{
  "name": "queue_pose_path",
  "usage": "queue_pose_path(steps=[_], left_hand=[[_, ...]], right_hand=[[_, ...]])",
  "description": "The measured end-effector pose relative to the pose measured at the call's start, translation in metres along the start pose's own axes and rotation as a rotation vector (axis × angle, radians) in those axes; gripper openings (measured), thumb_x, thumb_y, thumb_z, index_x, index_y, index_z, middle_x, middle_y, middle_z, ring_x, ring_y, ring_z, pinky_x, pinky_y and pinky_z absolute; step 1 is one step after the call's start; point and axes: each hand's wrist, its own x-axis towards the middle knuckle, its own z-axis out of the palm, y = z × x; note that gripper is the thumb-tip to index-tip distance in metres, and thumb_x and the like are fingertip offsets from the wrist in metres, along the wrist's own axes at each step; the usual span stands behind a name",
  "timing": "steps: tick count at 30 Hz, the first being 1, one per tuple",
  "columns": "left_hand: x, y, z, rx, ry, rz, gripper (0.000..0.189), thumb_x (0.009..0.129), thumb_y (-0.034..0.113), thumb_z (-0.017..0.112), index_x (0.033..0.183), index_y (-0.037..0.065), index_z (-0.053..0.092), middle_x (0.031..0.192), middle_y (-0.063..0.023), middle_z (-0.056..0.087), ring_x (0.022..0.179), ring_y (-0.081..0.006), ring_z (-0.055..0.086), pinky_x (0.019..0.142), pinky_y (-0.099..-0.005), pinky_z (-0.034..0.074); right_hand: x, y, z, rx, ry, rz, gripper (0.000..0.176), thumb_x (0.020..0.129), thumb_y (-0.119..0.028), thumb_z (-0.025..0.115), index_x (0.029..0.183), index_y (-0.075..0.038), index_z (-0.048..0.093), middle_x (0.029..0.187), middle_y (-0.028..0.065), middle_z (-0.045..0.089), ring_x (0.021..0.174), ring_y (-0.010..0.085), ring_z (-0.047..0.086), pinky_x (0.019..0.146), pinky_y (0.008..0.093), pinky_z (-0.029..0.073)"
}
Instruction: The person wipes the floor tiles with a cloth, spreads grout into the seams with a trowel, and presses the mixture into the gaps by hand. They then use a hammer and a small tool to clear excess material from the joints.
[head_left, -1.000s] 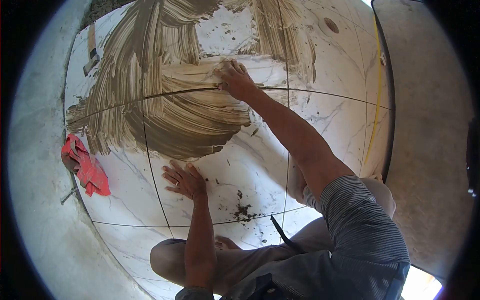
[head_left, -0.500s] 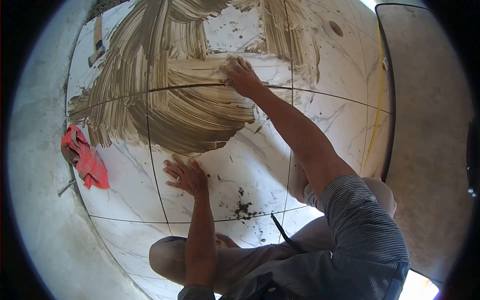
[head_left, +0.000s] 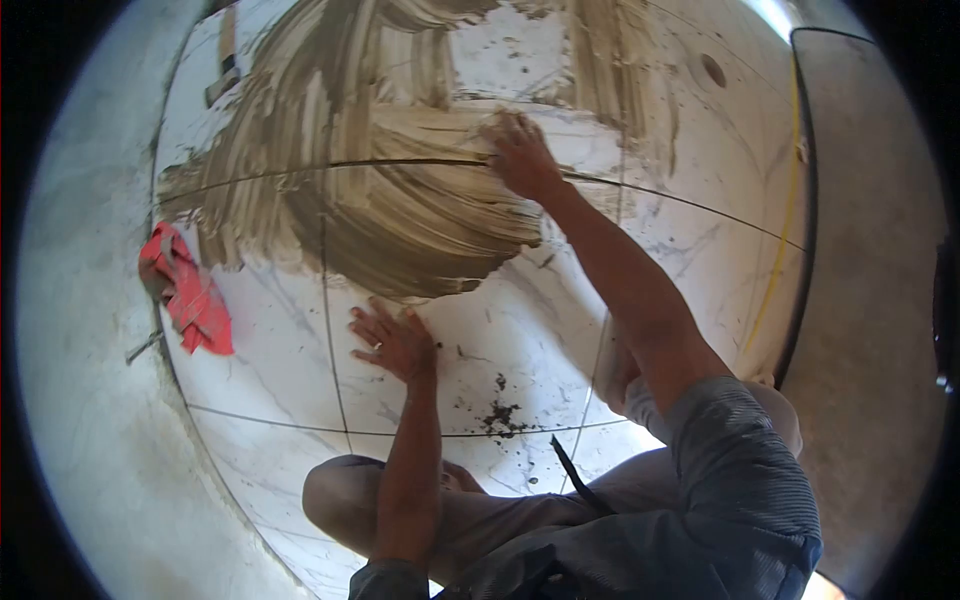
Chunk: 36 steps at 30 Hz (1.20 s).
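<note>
My left hand [head_left: 398,342] lies flat with fingers spread on a white marbled floor tile [head_left: 490,335], just below a wide smear of brown-grey grout [head_left: 400,230]. A ring shows on one finger. Farther forward, my right hand [head_left: 522,155] presses on the smeared surface beside a dark tile joint [head_left: 430,162]. Its fingers are bent and blurred, and whatever may be under them is hidden. Streaks of grout surround this hand, with a paler wiped band beside it.
A red cloth [head_left: 195,295] lies at the left tile edge, below a hammer [head_left: 224,75]. Dark crumbs [head_left: 502,415] are scattered near my knees. A round drain hole [head_left: 713,70] is at the upper right. Along the right side run a yellow strip [head_left: 780,240] and a dark-edged grey slab [head_left: 870,250].
The whole view has shifted, so the floor and both hands appear farther right. The left hand stays planted on the tile. The right hand remains at nearly the same spot by the joint, now blurred.
</note>
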Motion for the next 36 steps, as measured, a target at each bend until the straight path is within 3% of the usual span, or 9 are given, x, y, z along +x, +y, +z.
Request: queue_pose_path(steps=[8,17,20,27,29,30,33,35,36], left_hand=[[0.003,-0.002,-0.006,-0.056,-0.09,-0.021,0.063,0.089,0.042,0.037,0.141,0.015,0.014,0.148,-0.014,0.003,0.135,-0.0352,0.002,0.101,-0.0617,-0.001],[0.003,-0.005,0.001,-0.137,-0.044,0.016,0.062,0.089,0.042,0.038,0.141,0.017,0.014,0.148,-0.0121,0.003,0.136,-0.0336,0.001,0.101,-0.0619,-0.004],[0.004,-0.004,-0.001,-0.131,-0.06,0.007,0.064,0.089,0.042,0.038,0.141,0.016,0.014,0.148,-0.0114,0.003,0.136,-0.0329,0.001,0.1,-0.062,-0.004],[0.001,-0.003,0.001,-0.053,-0.015,0.026,0.066,0.087,0.046,0.042,0.14,0.014,0.02,0.147,-0.0139,0.006,0.135,-0.0349,0.008,0.1,-0.0642,0.006],[-0.002,-0.001,0.003,-0.028,0.025,0.047,0.067,0.087,0.046,0.042,0.14,0.014,0.019,0.147,-0.014,0.006,0.135,-0.0345,0.008,0.1,-0.0641,0.008],[-0.001,0.001,-0.001,-0.01,0.003,0.023,0.065,0.088,0.047,0.039,0.14,0.014,0.019,0.147,-0.0139,0.008,0.135,-0.0342,0.009,0.101,-0.0628,0.007],[-0.001,0.002,0.002,0.007,0.016,0.012,0.064,0.09,0.048,0.033,0.141,0.014,0.018,0.147,-0.0135,0.009,0.135,-0.0334,0.009,0.102,-0.0614,0.006],[-0.003,0.0,0.004,0.017,0.042,0.027,0.064,0.09,0.049,0.032,0.141,0.014,0.018,0.147,-0.0133,0.009,0.135,-0.033,0.01,0.102,-0.0613,0.006],[-0.004,0.001,0.002,-0.006,0.045,0.03,0.062,0.091,0.048,0.031,0.141,0.014,0.018,0.147,-0.0136,0.008,0.135,-0.0334,0.008,0.101,-0.0621,0.007]], right_hand=[[0.003,-0.003,-0.006,-0.043,-0.023,-0.036,0.055,0.079,-0.027,0.058,0.13,-0.021,0.04,0.136,0.0217,0.031,0.124,0.0424,0.03,0.1,0.0524,0.025],[-0.003,0.014,-0.005,-0.142,-0.076,0.146,0.045,0.087,-0.03,0.048,0.129,-0.018,0.043,0.138,0.0191,0.031,0.128,0.038,0.027,0.103,0.0487,0.023],[-0.014,0.006,-0.006,-0.115,-0.052,0.123,0.044,0.087,-0.029,0.047,0.13,-0.018,0.042,0.138,0.0189,0.03,0.129,0.0374,0.026,0.103,0.0481,0.023],[-0.01,0.017,-0.008,-0.163,-0.106,0.022,0.04,0.088,-0.027,0.046,0.124,-0.011,0.045,0.129,0.0227,0.039,0.122,0.0381,0.034,0.098,0.0473,0.031],[-0.014,0.022,-0.001,-0.1,0.039,-0.053,0.041,0.087,-0.027,0.046,0.123,-0.009,0.046,0.128,0.0241,0.04,0.122,0.0378,0.035,0.097,0.0479,0.033],[-0.009,0.017,-0.005,-0.177,-0.093,-0.007,0.043,0.085,-0.028,0.048,0.123,-0.008,0.046,0.128,0.0242,0.041,0.122,0.0383,0.034,0.096,0.048,0.034],[0.01,0.006,-0.023,-0.182,-0.144,0.089,0.043,0.084,-0.029,0.048,0.123,-0.009,0.048,0.124,0.0214,0.045,0.12,0.0356,0.039,0.092,0.0473,0.039],[0.038,0.002,-0.076,-0.098,-0.788,0.131,0.042,0.085,-0.033,0.047,0.123,-0.013,0.049,0.12,0.0169,0.051,0.114,0.0307,0.047,0.09,0.0464,0.041],[0.04,0.015,-0.087,-0.11,-0.725,0.014,0.041,0.086,-0.034,0.046,0.121,-0.014,0.051,0.117,0.015,0.054,0.11,0.03,0.05,0.089,0.0458,0.043]])
